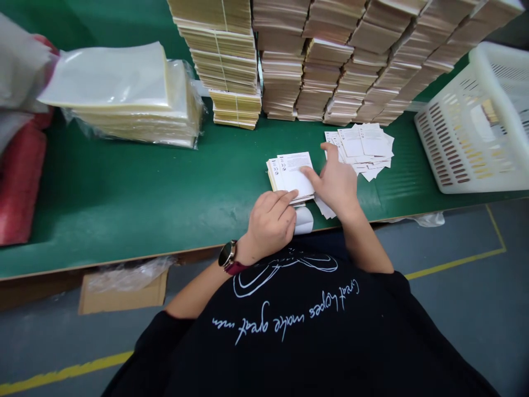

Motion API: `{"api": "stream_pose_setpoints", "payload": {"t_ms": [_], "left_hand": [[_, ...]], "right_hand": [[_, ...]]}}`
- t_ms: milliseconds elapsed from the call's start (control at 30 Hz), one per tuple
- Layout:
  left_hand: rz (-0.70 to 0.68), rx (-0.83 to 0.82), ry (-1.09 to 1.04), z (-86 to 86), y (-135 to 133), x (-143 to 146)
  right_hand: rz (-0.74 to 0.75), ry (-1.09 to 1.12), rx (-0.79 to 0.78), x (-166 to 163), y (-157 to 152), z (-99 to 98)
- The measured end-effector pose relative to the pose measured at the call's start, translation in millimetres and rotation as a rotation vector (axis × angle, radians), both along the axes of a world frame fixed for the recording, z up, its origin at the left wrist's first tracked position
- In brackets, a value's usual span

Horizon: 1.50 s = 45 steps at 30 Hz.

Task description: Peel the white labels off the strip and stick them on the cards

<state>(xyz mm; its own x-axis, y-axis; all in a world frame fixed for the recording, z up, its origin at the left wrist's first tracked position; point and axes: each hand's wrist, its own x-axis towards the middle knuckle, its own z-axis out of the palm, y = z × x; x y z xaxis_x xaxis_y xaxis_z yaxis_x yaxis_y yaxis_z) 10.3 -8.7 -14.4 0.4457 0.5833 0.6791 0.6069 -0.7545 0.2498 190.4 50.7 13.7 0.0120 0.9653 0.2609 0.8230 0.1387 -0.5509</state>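
Card stack (pixel 294 172) lies on bench (pixel 157 193), left hand (pixel 271 220) with fingers touching its near edge, grip unclear, right hand (pixel 339 181), thumb and forefinger spread wide, at its right, nearer the loose cards (pixel 366 144).

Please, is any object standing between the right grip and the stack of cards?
No, nothing visible does. The right grip has its thumb over the card stack; the left grip is at the stack's near edge. The loose cards lie to the right of the stack.
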Motion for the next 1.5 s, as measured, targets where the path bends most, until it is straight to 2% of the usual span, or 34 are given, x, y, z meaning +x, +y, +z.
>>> {"api": "stream_pose_setpoints", "payload": {"t_ms": [167,267,367,467,533,600,633,700,800,867,1000,1100,1167,1233,1367,1433,1500], "left_hand": [[0.001,0.014,0.001,-1.6,1.0,0.5],[-0.006,0.010,0.012,-3.2,1.3,0.4],[-0.027,0.012,-0.029,-3.7,0.4,-1.1],[-0.025,0.005,-0.152,-2.7,-1.5,-4.7],[-0.011,-0.021,-0.230,-1.9,-2.6,-7.5],[-0.003,-0.046,-0.273,-1.6,-2.8,-9.7],[-0.002,-0.054,-0.282,-1.8,-2.7,-10.3],[0.001,-0.067,-0.286,-2.6,-2.0,-10.8],[0.011,-0.086,-0.278,-3.9,-1.6,-9.8],[0.046,-0.093,-0.285,-4.1,-2.6,-8.9],[0.172,-0.028,-0.321,-3.9,-6.2,-9.8],[0.001,0.004,-0.202,-4.2,-7.6,-12.7],[-0.115,-0.017,-0.163,-3.8,-7.1,-14.0],[-0.148,-0.044,-0.178,-2.5,-5.9,-14.2],[-0.097,-0.071,-0.200,0.5,-4.0,-11.3],[-0.045,-0.053,-0.201,0.3,-4.0,-9.3],[-0.019,-0.011,-0.193,-1.2,-4.2,-7.5]], "right_hand": [[0.107,0.305,-0.193,13.5,4.0,-9.8],[0.101,0.481,-0.216,7.8,5.5,-14.3],[0.069,0.524,-0.185,8.5,4.2,-12.4],[-0.002,0.419,-0.160,28.2,-4.9,-2.1],[-0.048,0.180,-0.186,45.2,-16.6,7.7],[-0.105,-0.062,-0.118,55.2,-31.8,17.4],[-0.095,-0.118,-0.068,55.6,-40.3,21.3],[0.053,-0.047,-0.008,46.6,-57.3,25.7],[0.395,0.272,-0.022,20.0,-77.3,22.7],[0.454,0.431,-0.007,5.2,-84.1,16.9],[0.422,0.567,-0.006,-2.8,-84.6,8.8],[0.443,0.520,0.042,-2.5,-82.0,7.5],[0.434,0.419,0.172,-5.2,-81.8,6.2],[0.398,0.296,0.330,-9.1,-82.5,4.3],[0.367,0.218,0.545,-10.1,-79.6,4.7],[0.296,0.291,0.571,-6.4,-71.3,9.0],[0.179,0.360,0.512,-3.2,-57.2,14.1]]}}
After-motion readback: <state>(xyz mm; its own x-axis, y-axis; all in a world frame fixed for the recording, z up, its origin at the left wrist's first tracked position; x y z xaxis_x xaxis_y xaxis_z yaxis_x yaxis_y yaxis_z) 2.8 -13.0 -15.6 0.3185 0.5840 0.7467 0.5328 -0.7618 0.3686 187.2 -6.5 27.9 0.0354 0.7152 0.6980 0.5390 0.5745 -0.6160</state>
